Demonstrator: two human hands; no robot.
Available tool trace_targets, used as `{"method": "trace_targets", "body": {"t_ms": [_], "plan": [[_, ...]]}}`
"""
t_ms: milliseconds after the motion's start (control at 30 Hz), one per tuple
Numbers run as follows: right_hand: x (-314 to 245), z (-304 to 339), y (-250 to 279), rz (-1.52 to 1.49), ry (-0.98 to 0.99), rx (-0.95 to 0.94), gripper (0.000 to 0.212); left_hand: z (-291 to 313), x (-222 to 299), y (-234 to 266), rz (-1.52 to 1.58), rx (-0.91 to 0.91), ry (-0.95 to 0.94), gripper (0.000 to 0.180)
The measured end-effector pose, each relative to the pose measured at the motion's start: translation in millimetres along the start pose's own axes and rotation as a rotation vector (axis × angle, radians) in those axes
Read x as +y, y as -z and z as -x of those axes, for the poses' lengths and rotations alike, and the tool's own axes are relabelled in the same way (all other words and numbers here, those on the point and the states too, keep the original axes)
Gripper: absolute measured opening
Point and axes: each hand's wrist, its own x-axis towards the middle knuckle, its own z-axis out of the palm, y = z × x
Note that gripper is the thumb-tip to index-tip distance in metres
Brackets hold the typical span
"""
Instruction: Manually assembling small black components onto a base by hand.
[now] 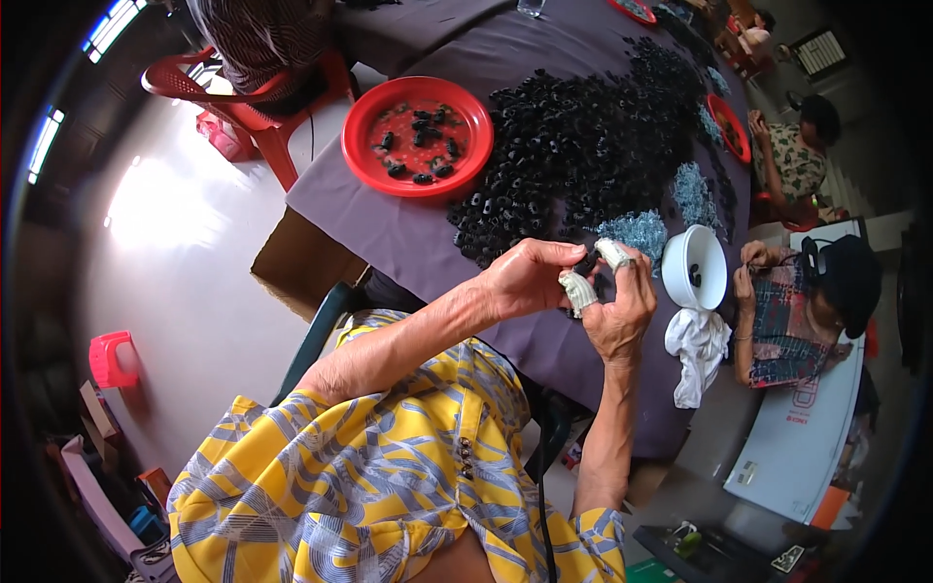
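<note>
In front of me, over the near edge of the cloth-covered table, my left hand [530, 279] pinches a small black plastic part [587, 262] between thumb and fingers. My right hand [624, 313] meets it from the right, its fingers curled in and closed on the same part. White finger covers [579, 291] wrap the thumb and index finger of that hand. Its fingertips hide most of the part. Just beyond both hands spreads a large heap of similar black parts [573, 146]. Beside it lies a pile of small pale-blue pieces [637, 233], close to my right hand.
A red tray [355, 160] with several black parts stands left of the heap. Right of my hands are a white bowl [673, 277] and a crumpled white cloth [695, 355]. Two people sit along the right side, another at a red chair [219, 95]. A red stool [115, 360] stands far left.
</note>
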Motion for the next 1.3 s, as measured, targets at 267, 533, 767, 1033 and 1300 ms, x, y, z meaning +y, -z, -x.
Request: {"method": "trace_targets", "body": {"t_ms": [267,533,767,1033,1300], "plan": [[3,-2,5,-0.052,0.041,-0.03,0.03,-3,-4,-2,-0.077,-0.027,-0.022,0.018],[4,-5,7,-0.06,0.106,-0.038,0.028,-3,-4,-5,-0.054,-0.018,0.0,0.018],[7,-2,7,-0.048,-0.011,0.001,0.035,-6,-6,-3,-0.012,0.043,0.017,0.023],[12,-1,7,-0.042,-0.016,-0.034,0.035,-5,-5,5,-0.104,-0.02,0.029,0.026],[6,0,7,-0.101,-0.06,-0.014,0.037,-6,-6,3,-0.107,-0.003,0.034,0.026]]}}
